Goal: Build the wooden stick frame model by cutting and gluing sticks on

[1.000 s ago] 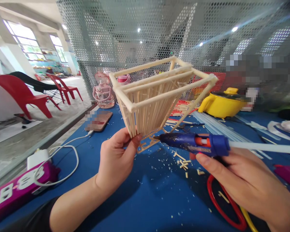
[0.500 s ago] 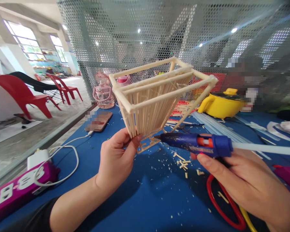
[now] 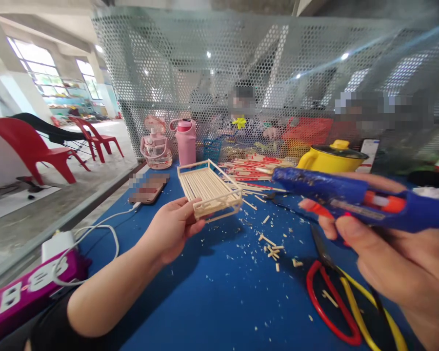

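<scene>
My left hand [image 3: 177,226] pinches the near left corner of a small frame of glued wooden sticks [image 3: 210,187], which is tilted just above the blue table. Rows of sticks fill its middle, and thin rails run around its edges. On the right, my right hand [image 3: 384,253] is wrapped around a blue hot glue gun [image 3: 336,192] with an orange part in its body. The gun's nozzle points left, apart from the stick frame. Scissors [image 3: 332,302] with red and yellow handles lie below the right hand, next to stick offcuts [image 3: 272,246].
Bundled wooden sticks [image 3: 256,168] lie behind the frame. A yellow pot [image 3: 327,158], a pink bottle [image 3: 186,144] and a clear pink jug [image 3: 156,151] stand along the mesh partition [image 3: 161,63]. At left are a phone [image 3: 149,189] and a purple power strip [image 3: 40,287] with a white cable.
The stick frame has been lowered away from me and tipped flatter. My right hand has drawn the glue gun up and to the right, off the frame.
</scene>
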`<action>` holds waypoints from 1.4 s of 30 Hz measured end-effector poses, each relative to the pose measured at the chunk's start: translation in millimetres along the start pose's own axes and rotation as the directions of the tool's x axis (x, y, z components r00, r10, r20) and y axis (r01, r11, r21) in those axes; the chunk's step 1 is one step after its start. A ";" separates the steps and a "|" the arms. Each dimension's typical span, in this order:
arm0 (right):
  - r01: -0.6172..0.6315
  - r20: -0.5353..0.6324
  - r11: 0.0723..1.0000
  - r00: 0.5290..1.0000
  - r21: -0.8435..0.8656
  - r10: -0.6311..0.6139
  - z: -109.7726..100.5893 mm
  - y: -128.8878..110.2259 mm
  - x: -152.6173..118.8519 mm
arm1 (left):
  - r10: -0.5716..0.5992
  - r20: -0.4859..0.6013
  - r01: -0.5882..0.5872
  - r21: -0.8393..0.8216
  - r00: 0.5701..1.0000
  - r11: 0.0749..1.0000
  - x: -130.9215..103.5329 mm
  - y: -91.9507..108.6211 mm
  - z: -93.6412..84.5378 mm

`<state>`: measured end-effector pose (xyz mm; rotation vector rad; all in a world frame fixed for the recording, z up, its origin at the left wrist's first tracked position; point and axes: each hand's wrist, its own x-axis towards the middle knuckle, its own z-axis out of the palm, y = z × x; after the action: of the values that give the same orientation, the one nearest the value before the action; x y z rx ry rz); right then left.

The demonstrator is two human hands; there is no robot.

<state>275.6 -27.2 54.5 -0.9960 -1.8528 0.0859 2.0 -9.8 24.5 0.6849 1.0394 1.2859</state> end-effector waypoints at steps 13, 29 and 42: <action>0.246 0.473 0.776 0.878 -0.580 0.075 -16.0 134.7 16.3 | -0.236 0.208 0.252 -0.056 0.949 0.966 -9.0 16.7 -6.1; 0.075 0.299 0.997 0.952 0.004 -0.072 21.0 -3.4 34.3 | -0.248 0.269 0.249 0.034 0.931 0.968 -15.0 5.9 -1.6; -0.156 0.302 0.913 0.953 0.378 0.038 60.7 6.1 16.0 | 0.063 0.141 -0.125 0.486 0.988 0.865 -25.5 0.8 1.9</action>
<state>228.8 8.9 32.6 -0.8165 -1.9384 0.6779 4.4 -34.2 31.9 1.2033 1.2607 1.0444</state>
